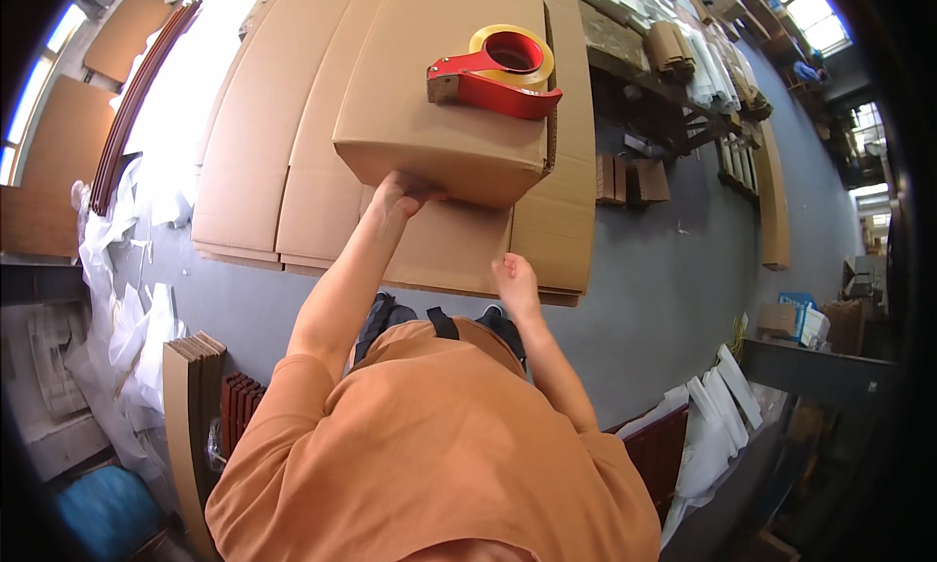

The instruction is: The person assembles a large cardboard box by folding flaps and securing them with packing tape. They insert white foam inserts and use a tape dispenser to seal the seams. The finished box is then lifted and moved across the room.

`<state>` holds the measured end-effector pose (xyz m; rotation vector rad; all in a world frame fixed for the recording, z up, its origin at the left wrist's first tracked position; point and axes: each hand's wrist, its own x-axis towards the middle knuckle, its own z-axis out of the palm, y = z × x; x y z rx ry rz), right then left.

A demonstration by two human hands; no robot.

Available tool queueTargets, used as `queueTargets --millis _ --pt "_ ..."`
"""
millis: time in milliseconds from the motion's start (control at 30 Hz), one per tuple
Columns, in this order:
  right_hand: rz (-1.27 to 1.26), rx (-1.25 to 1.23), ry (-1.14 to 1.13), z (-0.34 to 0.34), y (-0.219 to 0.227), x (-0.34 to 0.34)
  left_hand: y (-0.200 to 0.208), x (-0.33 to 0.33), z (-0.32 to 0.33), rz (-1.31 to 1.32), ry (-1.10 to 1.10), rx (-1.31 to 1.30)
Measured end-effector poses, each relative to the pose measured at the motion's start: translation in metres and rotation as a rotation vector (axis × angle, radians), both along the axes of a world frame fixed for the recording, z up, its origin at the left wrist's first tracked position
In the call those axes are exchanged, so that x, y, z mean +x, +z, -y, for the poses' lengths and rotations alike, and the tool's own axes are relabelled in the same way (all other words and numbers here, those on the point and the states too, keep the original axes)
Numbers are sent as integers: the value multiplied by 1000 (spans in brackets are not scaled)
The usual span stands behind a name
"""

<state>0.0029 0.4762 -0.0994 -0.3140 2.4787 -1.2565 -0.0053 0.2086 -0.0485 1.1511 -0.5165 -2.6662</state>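
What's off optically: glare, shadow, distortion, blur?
Head view: upper left blown out white; fisheye bowing the long dark-red strips; black corners. Head view too: shaded near face on the brown cardboard box; rounded blue bundle, lower left, looks soft.

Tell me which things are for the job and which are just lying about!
Seemingly for the job:
cardboard box, touched by the left hand
red tape dispenser on it
flat cardboard underneath

Seemingly just lying about:
white plastic sheeting, left
blue bundle, lower left
white strips, lower right
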Motion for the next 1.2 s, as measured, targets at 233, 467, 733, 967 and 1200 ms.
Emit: queueTargets --millis 233,467,733,967,1200 --pt "1081 -745 -202 8 55 -16 -5 0 7 184 -113 -152" --pt "1223 -872 -279 38 97 -59 10 4 22 301 -308 -409" --pt "1403 -1116 -367 57 110 -87 136 37 45 -158 -896 -2667" --pt "1013 -841 84 44 173 -76 129 0 77 -484 -1065 -2459" --pt "-1051 315 539 129 265 -143 129 -5 75 -520 -1074 -2411"
